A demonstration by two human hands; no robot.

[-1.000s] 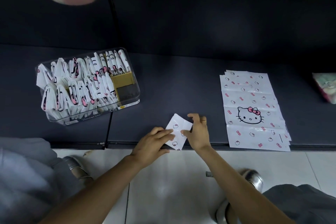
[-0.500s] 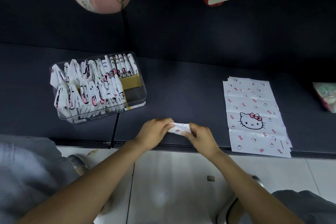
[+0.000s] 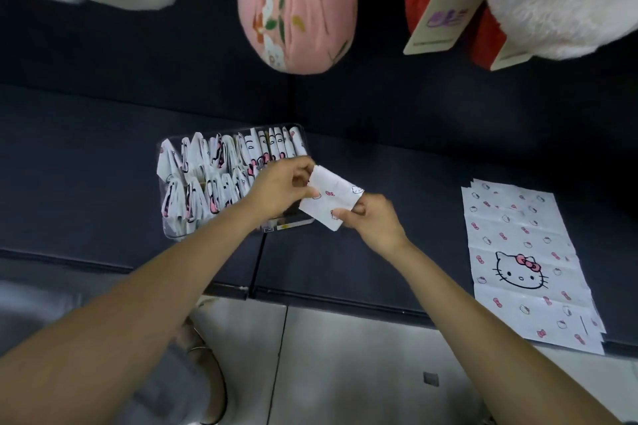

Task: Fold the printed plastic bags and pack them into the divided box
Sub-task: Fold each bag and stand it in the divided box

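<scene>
Above dark bench (image 3: pixel 397 252), left hand (image 3: pixel 276 188) and right hand (image 3: pixel 374 221) pinch folded bag (image 3: pixel 329 200).

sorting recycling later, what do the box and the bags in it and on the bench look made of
Clear rectangular divided box: looks like rigid transparent plastic, glossy; the bags show through its wall.
White folded printed bag held by both hands, and the flat stack of white printed bags: thin plastic film by the look, with sharp crease lines and a slight sheen; thin paper cannot be ruled out.

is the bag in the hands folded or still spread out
Folded: the bag is a small compact rectangle pinched between the left hand and right hand.
</scene>
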